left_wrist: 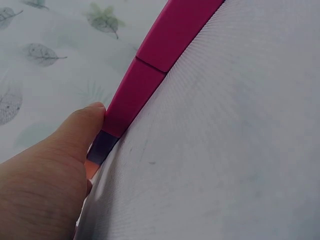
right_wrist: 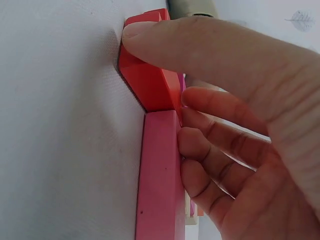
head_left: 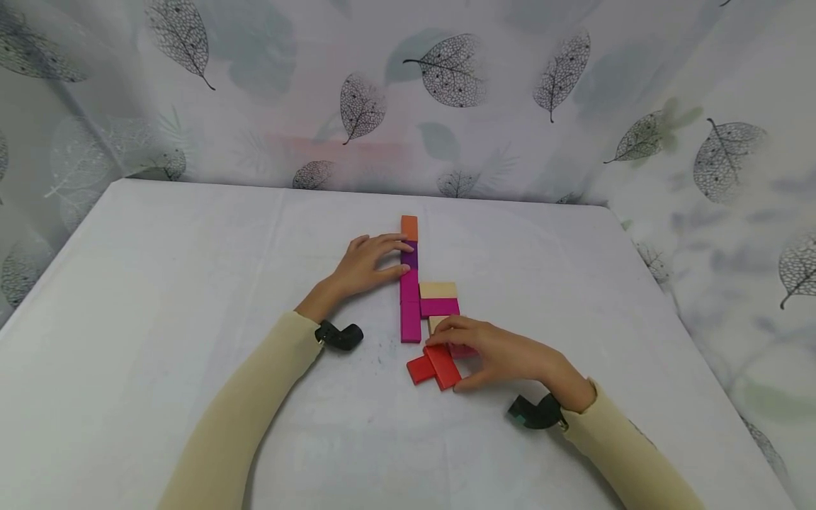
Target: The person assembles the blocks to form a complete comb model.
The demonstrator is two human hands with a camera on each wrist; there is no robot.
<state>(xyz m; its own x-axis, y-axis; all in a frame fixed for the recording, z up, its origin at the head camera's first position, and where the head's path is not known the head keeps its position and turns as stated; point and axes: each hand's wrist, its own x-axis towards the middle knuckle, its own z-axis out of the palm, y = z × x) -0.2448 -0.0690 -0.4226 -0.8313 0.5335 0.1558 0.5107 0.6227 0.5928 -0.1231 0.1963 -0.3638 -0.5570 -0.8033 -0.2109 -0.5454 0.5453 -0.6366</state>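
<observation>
A straight column on the white table has an orange block (head_left: 409,224) at its far end, then a purple block (head_left: 410,260) and two magenta blocks (head_left: 411,324). My left hand (head_left: 362,270) rests its fingertips on the column around the purple block; its thumb (left_wrist: 92,117) touches the side. With thumb and fingers, my right hand (head_left: 503,352) pinches a red block (head_left: 444,370), which lies slanted against another red block (head_left: 419,370). Beside that hand is a pink block (right_wrist: 159,172), partly covered in the head view.
Right of the column lie a pale wooden block (head_left: 438,290), a magenta block (head_left: 440,307) and another pale block (head_left: 435,324) partly behind the right fingers. White cloth covers the table (head_left: 191,283); a leaf-patterned curtain (head_left: 255,106) hangs behind it.
</observation>
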